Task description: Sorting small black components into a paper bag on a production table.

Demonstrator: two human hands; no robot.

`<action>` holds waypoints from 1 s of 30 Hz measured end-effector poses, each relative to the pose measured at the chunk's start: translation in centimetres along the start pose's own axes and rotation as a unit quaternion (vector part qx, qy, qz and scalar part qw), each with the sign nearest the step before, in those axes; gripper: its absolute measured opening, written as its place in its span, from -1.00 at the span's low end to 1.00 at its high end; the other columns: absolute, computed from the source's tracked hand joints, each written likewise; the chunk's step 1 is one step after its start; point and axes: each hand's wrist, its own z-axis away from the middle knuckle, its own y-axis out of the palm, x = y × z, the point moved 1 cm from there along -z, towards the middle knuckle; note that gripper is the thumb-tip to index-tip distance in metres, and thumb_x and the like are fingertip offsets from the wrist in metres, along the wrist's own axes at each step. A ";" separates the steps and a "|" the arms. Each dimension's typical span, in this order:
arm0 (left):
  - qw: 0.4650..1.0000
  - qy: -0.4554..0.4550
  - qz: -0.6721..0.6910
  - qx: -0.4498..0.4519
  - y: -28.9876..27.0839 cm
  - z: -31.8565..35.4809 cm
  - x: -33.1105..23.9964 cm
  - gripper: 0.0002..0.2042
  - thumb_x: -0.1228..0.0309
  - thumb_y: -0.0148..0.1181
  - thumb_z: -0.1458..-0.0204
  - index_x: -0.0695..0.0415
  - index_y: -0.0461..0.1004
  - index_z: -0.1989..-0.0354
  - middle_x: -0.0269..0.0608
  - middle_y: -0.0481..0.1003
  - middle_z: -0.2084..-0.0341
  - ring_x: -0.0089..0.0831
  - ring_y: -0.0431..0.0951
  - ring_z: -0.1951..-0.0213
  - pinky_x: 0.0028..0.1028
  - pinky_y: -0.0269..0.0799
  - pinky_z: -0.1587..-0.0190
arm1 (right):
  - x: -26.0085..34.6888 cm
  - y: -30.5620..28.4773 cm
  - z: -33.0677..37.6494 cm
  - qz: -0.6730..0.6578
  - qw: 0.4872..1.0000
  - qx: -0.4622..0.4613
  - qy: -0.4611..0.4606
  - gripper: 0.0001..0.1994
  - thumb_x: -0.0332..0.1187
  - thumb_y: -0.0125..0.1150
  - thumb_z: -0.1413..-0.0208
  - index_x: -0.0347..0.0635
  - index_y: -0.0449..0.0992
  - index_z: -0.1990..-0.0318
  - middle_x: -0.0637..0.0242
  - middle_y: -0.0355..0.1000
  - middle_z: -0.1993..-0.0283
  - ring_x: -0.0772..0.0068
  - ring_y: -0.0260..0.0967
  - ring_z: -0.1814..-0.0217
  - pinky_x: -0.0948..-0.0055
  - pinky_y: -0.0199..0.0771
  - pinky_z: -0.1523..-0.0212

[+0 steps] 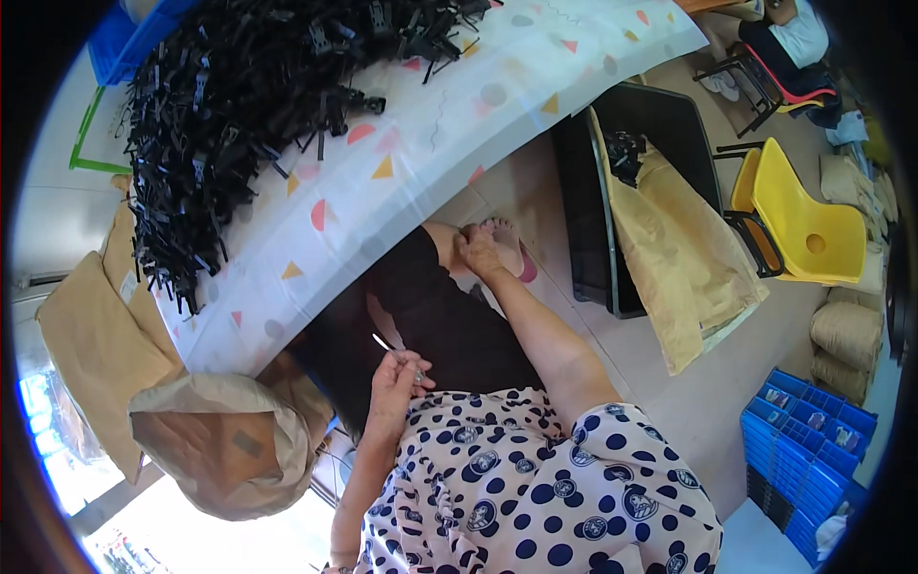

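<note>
My left hand (394, 385) is closed around a slim shiny tool (382, 342) above my lap. Its pale, narrow tip sticks out past my fingers; most of the tool is hidden, so its kind is unclear. My right hand (481, 253) holds nothing that I can see and rests against my bare lower leg, beyond the hem of my black trousers (459, 330). In front of me, a large heap of small black plastic pieces (239, 96), resembling clips with thin strips, covers the far left of the table. Neither hand touches the heap.
A white table cover (421, 143) with coloured shapes hangs over the edge. An open paper sack (220, 445) stands at left. Right are a black bin (583, 210) with a brown sack (669, 258), yellow chairs (803, 210) and blue crates (808, 450). Another person (794, 38) sits far right.
</note>
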 end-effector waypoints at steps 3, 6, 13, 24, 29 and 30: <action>1.000 -0.005 0.020 -0.010 -0.4 -0.2 0.4 -0.88 0.38 -0.04 -0.21 0.13 0.35 0.18 -0.25 0.48 0.35 -0.59 0.48 0.45 -0.66 0.36 0.40 | 1.4 -0.6 1.5 -0.347 0.919 0.168 0.077 -0.71 -0.12 0.02 -0.15 -0.13 0.50 0.20 0.28 0.45 0.36 0.33 0.40 0.33 0.44 0.40 0.33; 1.000 0.008 0.021 0.000 -0.7 0.3 0.4 -0.89 0.42 -0.05 -0.21 0.13 0.36 0.16 -0.28 0.48 0.34 -0.61 0.48 0.44 -0.68 0.36 0.40 | 1.9 -2.3 4.7 -0.414 0.842 0.286 0.195 -0.74 -0.10 0.06 -0.15 -0.08 0.51 0.24 0.47 0.37 0.48 0.58 0.29 0.48 0.57 0.23 0.54; 1.000 0.000 0.030 0.000 -1.5 0.2 2.1 -0.89 0.43 -0.03 -0.20 0.14 0.36 0.16 -0.28 0.48 0.33 -0.61 0.49 0.43 -0.68 0.36 0.39 | -5.2 -1.4 9.7 -0.382 0.860 0.164 0.295 -0.84 -0.25 0.08 -0.09 -0.12 0.48 0.34 0.42 0.36 0.54 0.56 0.25 0.58 0.56 0.20 0.60; 0.983 0.129 -0.127 -0.037 -0.4 1.2 -1.4 -0.42 0.55 -0.08 -0.13 0.05 -0.09 -0.32 -0.22 0.49 0.37 -0.60 0.46 0.48 -0.63 0.39 0.39 | 7.5 -11.5 10.7 -0.390 0.913 0.114 0.049 -0.84 -0.37 -0.04 -0.21 -0.24 0.43 0.20 0.39 0.37 0.44 0.58 0.31 0.43 0.59 0.32 0.40; 0.919 0.314 -0.222 -0.088 1.5 1.6 -4.9 -0.34 0.65 0.00 -0.04 0.04 -0.08 -0.32 0.00 0.50 0.37 -0.24 0.56 0.43 -0.35 0.50 0.29 | 18.8 -15.4 13.8 -0.374 0.859 0.248 -0.247 -0.77 -0.46 0.08 -0.14 -0.37 0.37 0.08 0.30 0.33 0.20 0.51 0.32 0.20 0.59 0.35 0.17; 0.901 0.346 -0.237 -0.111 1.5 1.6 -5.0 -0.32 0.66 0.01 -0.02 0.03 -0.08 -0.33 0.05 0.49 0.32 -0.19 0.57 0.37 -0.33 0.50 0.26 | 20.2 -15.5 14.3 -0.393 0.848 0.294 -0.201 -0.77 -0.46 0.06 -0.14 -0.38 0.37 0.08 0.26 0.31 0.17 0.46 0.33 0.17 0.56 0.35 0.18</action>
